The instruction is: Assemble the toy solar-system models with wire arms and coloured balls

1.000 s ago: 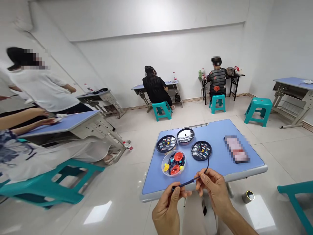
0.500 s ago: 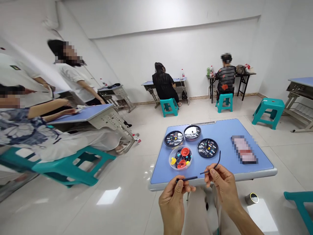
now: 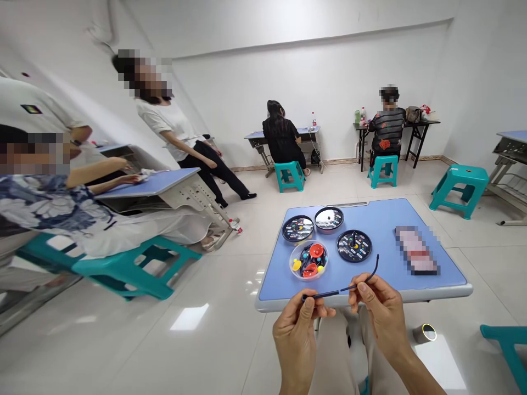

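The black tube [image 3: 327, 295] and the thin black rod [image 3: 376, 265] are held up about the near edge of the blue desk [image 3: 382, 219], end facing end w/ a small gap btw. them. L hand [image 3: 296, 328] has thumb and fingers pinched on the tube; R hand [image 3: 377, 307] pinches the rod approx. at its middle, so the curved part rises past the fingers. To line up well, I think both pcs. should be gripped close to the facing ends, kept on one straight line and moved softly, b/c the rod looks thin and may bend.

Beyond the hands stands a clear tub [image 3: 292, 269] w/ mixed small parts: red dish-shaped pcs. [image 3: 316, 250], yellow pcs. [image 3: 297, 265], teal balls [image 3: 305, 255] and dark parts, too tangled to count. To its R lies a black disc [image 3: 343, 249], printed, w/ a dark peg [image 3: 354, 238] upright on it. A 2nd printed disc [image 3: 297, 229] lies behind the tub, next to a round tray [image 3: 322, 219] w/ shiny inside and a small dark stub [image 3: 329, 218] at centre. Farther R is a flat item [image 3: 418, 249], blurred, can't tell what.
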`<action>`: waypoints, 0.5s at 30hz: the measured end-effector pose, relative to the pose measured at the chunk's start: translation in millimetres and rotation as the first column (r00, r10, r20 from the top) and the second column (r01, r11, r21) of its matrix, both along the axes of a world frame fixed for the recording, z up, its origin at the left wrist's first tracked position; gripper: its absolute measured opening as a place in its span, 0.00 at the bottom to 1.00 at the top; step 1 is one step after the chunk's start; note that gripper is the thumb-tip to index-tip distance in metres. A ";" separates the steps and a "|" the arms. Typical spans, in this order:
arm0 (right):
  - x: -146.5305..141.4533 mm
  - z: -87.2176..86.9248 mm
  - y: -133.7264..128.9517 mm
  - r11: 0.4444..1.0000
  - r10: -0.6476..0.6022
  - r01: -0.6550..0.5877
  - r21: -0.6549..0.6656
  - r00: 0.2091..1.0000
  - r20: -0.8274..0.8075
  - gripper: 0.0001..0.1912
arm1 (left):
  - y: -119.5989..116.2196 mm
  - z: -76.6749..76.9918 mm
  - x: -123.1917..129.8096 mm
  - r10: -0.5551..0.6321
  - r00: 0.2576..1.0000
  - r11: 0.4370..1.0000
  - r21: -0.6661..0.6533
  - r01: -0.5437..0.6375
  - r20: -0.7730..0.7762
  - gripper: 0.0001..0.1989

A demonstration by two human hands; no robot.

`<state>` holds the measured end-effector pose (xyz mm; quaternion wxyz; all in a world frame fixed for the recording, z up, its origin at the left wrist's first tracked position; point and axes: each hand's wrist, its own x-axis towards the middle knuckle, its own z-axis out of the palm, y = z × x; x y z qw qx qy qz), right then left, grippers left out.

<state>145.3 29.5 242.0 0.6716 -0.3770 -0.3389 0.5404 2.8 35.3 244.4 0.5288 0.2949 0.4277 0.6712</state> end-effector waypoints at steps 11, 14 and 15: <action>1.9 -0.6 -1.3 1.000 -0.017 0.017 0.006 0.997 0.074 0.11 | -0.4 3.7 3.4 0.010 0.998 1.000 0.014 -0.009 -0.055 0.17; 2.8 0.0 -1.4 0.999 -0.032 0.032 0.004 0.994 0.103 0.11 | -1.3 2.1 4.1 0.026 0.997 1.000 0.011 -0.025 -0.071 0.17; 3.0 0.2 -1.4 0.999 -0.037 0.037 0.004 0.993 0.110 0.11 | -1.7 1.3 4.2 0.031 0.997 1.000 0.007 -0.030 -0.074 0.16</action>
